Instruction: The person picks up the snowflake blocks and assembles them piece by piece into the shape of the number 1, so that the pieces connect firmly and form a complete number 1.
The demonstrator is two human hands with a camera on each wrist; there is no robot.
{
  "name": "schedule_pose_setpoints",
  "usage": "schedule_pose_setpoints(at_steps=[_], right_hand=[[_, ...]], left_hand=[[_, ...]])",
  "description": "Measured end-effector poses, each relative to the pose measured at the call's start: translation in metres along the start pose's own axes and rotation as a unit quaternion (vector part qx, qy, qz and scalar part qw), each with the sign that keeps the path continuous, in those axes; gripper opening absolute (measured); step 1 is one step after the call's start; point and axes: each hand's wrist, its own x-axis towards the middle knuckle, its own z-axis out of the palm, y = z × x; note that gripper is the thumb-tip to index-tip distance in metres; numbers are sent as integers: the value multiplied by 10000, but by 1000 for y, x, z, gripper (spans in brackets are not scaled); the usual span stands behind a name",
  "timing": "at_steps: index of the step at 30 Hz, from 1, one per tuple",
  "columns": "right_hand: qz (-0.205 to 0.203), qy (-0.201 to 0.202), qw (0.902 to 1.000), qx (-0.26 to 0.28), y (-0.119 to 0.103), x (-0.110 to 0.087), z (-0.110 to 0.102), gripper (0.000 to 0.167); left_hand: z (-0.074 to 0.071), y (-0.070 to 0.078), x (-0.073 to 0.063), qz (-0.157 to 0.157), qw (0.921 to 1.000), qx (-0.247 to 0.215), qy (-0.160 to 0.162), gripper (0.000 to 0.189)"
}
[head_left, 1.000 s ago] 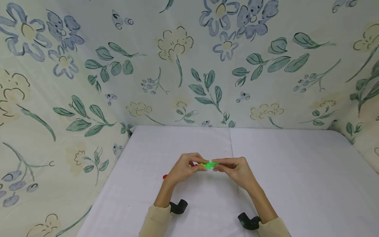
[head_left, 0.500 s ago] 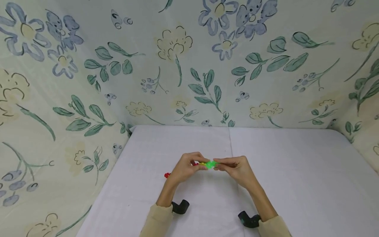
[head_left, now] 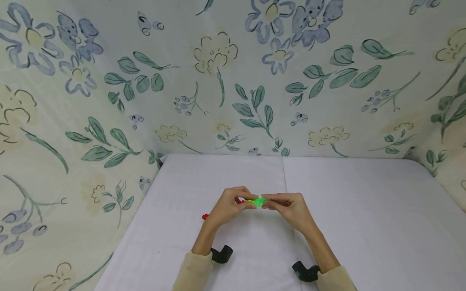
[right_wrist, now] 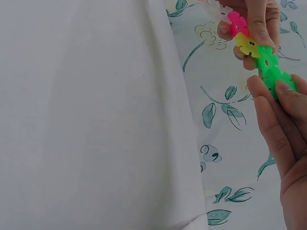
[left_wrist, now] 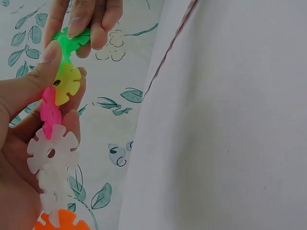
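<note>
Flower-shaped plastic snowflake discs are joined in a chain, held up over the table between both hands. In the head view my left hand [head_left: 229, 207] pinches the chain at a green disc [right_wrist: 266, 61] beside the yellow disc [left_wrist: 70, 84]. My right hand [head_left: 292, 207] pinches the end green disc [right_wrist: 277, 82] between thumb and fingers. Past the yellow one, a pink disc [left_wrist: 51, 113], milky white discs [left_wrist: 53, 149] and an orange disc [left_wrist: 62, 222] run along the left palm. A red disc [head_left: 205, 217] shows beside the left wrist; its link to the chain is hidden.
A white cloth covers the table [head_left: 346, 210], with a seam running front to back. Floral fabric [head_left: 225, 81] hangs behind and at both sides. A black curved mount [head_left: 223, 254] sits on the left wrist, and another black mount [head_left: 305, 271] on the right.
My left hand has shifted slightly to the right, and more of the red disc shows beside its wrist. Both hands keep their grip on the chain.
</note>
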Motion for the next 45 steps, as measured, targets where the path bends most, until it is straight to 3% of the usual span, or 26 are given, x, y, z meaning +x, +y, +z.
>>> schedule_pose_setpoints(at_steps=[9,23,27,33,39,41,45], right_hand=[[-181,160,9996,-149,-2,0,-4,23],[-86,451,9985,-310,6,0,-17,27],[-50,521,9976,-454,9,0,-18,32],[609,238,9971,-381,11,1,-17,52],[1561,-746,9847,219,9,0,-10,61],[1710,-921,9800,442,9,0,-6,60],[1788,-863,9778,677,8,2,1,62]], left_hand=[[2,5,2,-242,9997,39,45,28],[5,12,2,-547,9977,-53,-396,21],[9,12,4,-732,9966,-87,-377,22],[15,9,10,-1001,9944,-322,51,24],[21,5,14,-1097,9866,-998,681,26],[24,4,14,-1119,9826,-1205,861,27],[31,1,14,-1205,9721,-1588,1239,27]])
